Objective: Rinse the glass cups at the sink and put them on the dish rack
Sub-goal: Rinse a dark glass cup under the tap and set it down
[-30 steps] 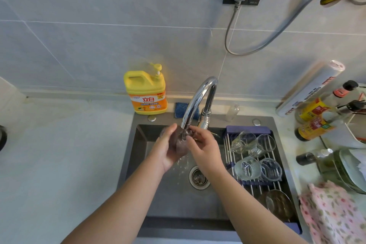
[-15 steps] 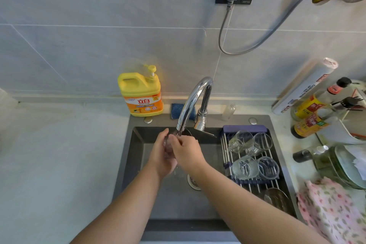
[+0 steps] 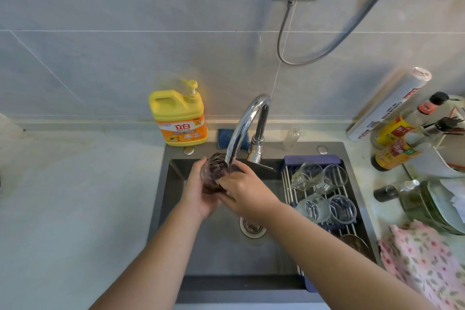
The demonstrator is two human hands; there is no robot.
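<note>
Four glass cups (image 3: 313,206) on dish rack (image 3: 312,158)

Visible body parts: two forearms and two hands. The left forearm (image 3: 161,254) and right forearm (image 3: 339,251) are bare along their whole visible length. The left hand (image 3: 198,196) and right hand (image 3: 247,192) are bare.

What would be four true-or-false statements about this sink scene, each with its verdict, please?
1. The left hand and right hand hold a glass cup under the faucet. True.
2. The dish rack is empty. False: four cups lie on it.
3. The yellow detergent bottle stands left of the faucet. True.
4. The floral cloth lies inside the sink. False: it lies on the counter, right of the sink.
</note>
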